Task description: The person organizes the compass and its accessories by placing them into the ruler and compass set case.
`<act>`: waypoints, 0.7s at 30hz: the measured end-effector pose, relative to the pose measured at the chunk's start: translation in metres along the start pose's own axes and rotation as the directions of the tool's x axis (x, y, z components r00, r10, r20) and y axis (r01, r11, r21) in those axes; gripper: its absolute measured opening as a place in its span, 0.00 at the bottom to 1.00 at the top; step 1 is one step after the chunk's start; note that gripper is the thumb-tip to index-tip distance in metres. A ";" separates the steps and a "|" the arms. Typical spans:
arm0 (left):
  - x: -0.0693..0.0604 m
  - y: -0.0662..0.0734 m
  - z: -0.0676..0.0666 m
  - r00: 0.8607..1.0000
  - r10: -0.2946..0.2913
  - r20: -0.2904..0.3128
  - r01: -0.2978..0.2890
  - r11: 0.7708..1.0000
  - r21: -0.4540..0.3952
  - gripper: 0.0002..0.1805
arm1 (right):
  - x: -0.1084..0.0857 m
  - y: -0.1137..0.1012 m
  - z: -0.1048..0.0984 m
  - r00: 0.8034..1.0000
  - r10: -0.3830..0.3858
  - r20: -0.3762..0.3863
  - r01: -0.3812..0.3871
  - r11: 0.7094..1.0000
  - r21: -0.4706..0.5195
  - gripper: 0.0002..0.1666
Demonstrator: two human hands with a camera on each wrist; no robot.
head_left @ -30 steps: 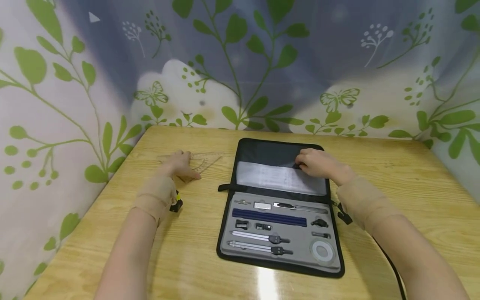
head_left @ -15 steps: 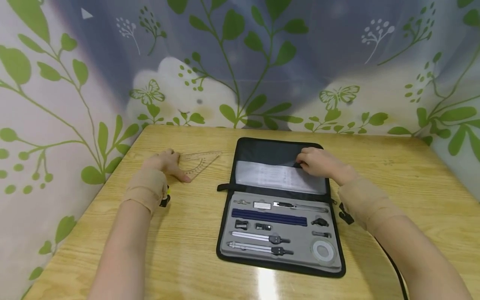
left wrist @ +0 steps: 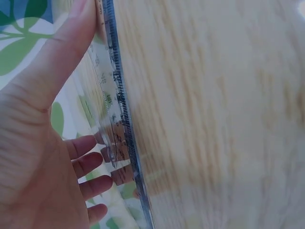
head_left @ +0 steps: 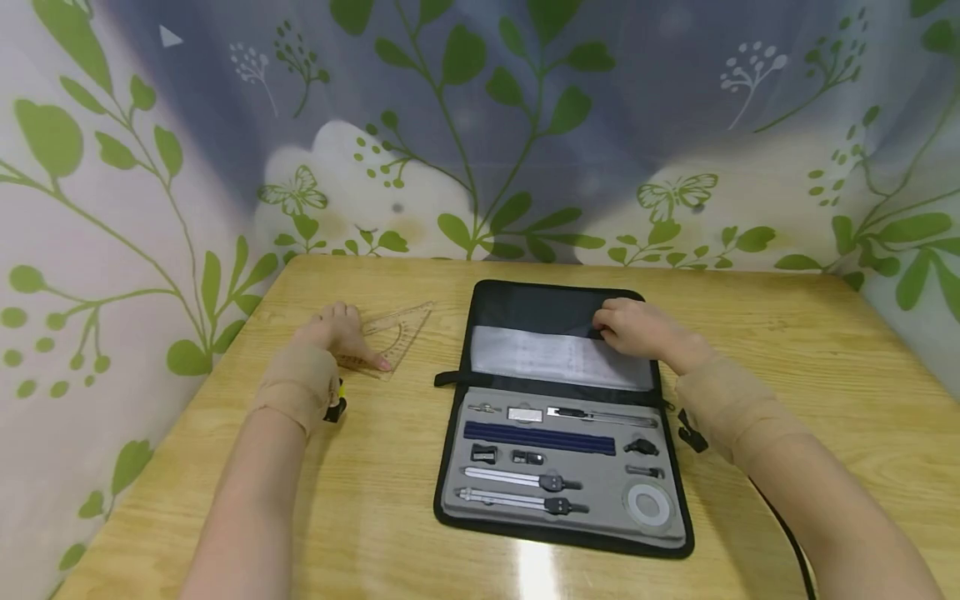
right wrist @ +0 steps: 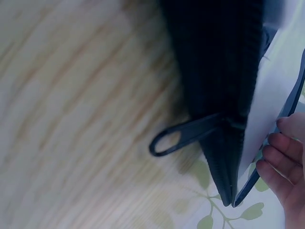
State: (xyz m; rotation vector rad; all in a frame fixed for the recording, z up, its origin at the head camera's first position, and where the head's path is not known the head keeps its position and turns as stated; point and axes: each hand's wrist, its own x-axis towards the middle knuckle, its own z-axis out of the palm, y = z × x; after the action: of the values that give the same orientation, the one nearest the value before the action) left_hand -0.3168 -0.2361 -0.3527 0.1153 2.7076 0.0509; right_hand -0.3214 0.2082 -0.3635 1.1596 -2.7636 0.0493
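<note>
At the left, my left hand grips a clear set square just above or on the table, its thumb by the near corner. In the left wrist view the set square stands edge-on between thumb and fingers. A black zip case lies unfolded flat in the middle. My right hand pinches the edge of the black pocket in its lid, where a white printed sheet shows. In the right wrist view, the right hand's fingers curl at the pocket's edge; the fingertips' hold is partly hidden.
In the case's grey tray lie two compasses, blue pencils, a sharpener, an eraser, a utility knife and a white ring. A patterned cloth rises behind the table.
My left hand has moved left and turned the set square, which now slants with its sharp corner up and right. My right hand stays at the pocket edge.
</note>
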 end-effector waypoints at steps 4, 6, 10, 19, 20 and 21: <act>0.001 0.000 0.003 0.998 -0.001 -0.060 0.000 1.000 -0.013 0.63 | 0.001 0.000 -0.001 1.000 0.005 -0.016 -0.005 1.000 0.013 0.07; 0.001 0.001 0.002 0.995 0.001 -0.096 -0.004 0.999 -0.034 0.60 | 0.001 -0.001 -0.003 1.000 0.012 -0.020 -0.012 1.000 0.015 0.07; -0.002 0.003 0.002 0.993 0.033 -0.117 -0.038 0.998 -0.040 0.58 | 0.001 -0.002 -0.004 1.000 0.026 0.003 -0.026 1.000 0.007 0.07; -0.020 0.009 0.009 0.921 0.347 -0.180 -0.316 0.932 0.177 0.23 | 0.000 -0.005 -0.001 0.999 0.019 0.035 -0.019 1.000 0.008 0.07; -0.022 0.010 0.010 0.923 0.351 -0.157 -0.319 0.927 0.195 0.17 | 0.000 -0.005 -0.001 0.999 0.021 0.038 -0.021 1.000 0.007 0.07; -0.024 0.012 0.011 0.931 0.342 -0.127 -0.312 0.927 0.208 0.12 | 0.000 -0.006 0.000 0.999 0.021 0.044 -0.022 1.000 0.004 0.07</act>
State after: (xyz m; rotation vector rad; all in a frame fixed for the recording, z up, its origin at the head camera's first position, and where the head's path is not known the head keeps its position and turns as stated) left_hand -0.2895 -0.2265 -0.3520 0.6479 2.8184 -0.0976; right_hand -0.3167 0.2040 -0.3634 1.1458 -2.8159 0.0327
